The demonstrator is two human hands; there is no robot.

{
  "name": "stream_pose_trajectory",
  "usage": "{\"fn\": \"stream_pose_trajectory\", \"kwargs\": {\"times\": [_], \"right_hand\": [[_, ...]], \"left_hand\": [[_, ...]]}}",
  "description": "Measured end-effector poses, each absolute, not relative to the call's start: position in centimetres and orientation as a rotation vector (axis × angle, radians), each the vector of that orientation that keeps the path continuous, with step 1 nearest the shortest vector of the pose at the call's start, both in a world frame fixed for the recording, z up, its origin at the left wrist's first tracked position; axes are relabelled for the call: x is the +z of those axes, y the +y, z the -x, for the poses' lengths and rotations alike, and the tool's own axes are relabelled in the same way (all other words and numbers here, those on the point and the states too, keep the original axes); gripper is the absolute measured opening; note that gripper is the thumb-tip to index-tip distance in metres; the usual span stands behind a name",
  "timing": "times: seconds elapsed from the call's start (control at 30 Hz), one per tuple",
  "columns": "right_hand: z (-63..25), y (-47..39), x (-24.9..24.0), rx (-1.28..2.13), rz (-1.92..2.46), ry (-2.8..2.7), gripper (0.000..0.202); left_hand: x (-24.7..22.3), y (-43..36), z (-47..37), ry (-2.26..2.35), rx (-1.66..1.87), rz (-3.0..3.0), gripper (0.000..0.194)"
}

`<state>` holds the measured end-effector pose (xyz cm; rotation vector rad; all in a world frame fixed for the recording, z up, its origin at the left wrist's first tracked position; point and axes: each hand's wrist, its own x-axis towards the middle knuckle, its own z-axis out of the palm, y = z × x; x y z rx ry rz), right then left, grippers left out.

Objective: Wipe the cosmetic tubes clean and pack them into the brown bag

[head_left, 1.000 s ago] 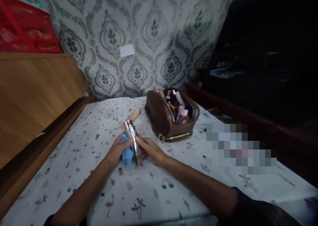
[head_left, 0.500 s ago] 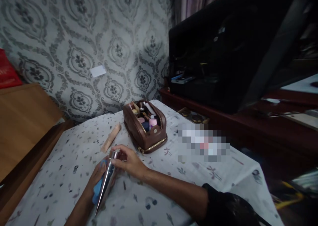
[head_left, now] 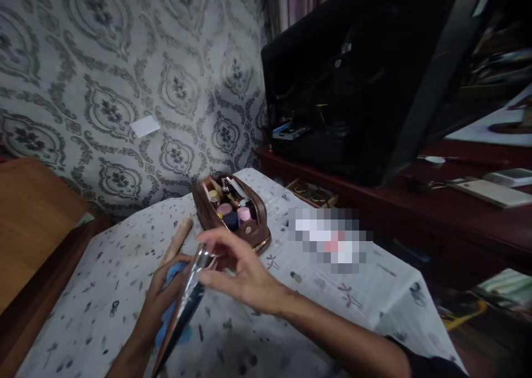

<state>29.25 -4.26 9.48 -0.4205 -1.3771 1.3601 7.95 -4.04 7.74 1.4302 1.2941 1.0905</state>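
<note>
Tabletop [head_left: 374, 289] with an open brown bag [head_left: 203, 212] and a silver tube [head_left: 188, 295] held in front of it

Grey-and-white patterned wall [head_left: 183, 67] is filling the background, with a big black screen [head_left: 366, 123] leaning into view at the right above a dark red shelf [head_left: 449, 217]. A wooden panel [head_left: 41, 206] is edging in at the far left. From where I am standing, a printed white cover is spreading over the tabletop, and a blurred-out patch is hiding something toward its right side.

Near the middle, the bag is gaping, showing small containers, among them a pink-topped jar [head_left: 244, 216]. A long peach-coloured item [head_left: 178, 236] is lying just left of it.

Closer to the viewer, the right hand [head_left: 249, 278] is arching around the tube's upper end, thumb below and fingers above, with a space showing between them; I cannot tell whether it is gripping. The left hand [head_left: 155, 292] is wrapping the tube's body from the left, holding a crumpled blue bundle [head_left: 167, 314] along with it.

The tube is slanting lengthwise, its narrow end pointing down toward the wearer and its shiny cap [head_left: 203, 256] pointing up toward the bag. That cap is sitting nearer the right hand, just left of its curled fingers.
</note>
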Motion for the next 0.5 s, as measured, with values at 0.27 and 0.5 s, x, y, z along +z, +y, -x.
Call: {"fn": "stream_pose_trajectory", "kwargs": {"times": [0.27,0.5], "right_hand": [[-38.4,-2.0,15.8,0.531,0.594,-1.128,0.021],[-39.8,3.6,18.2,0.231,0.578,-1.249,0.018]], "left_hand": [[10.8,-0.6,-16.1,1.258,0.67,-2.803,0.041],[9.6,2.5,-18.8,1.369,0.244,-2.971,0.053]]}}
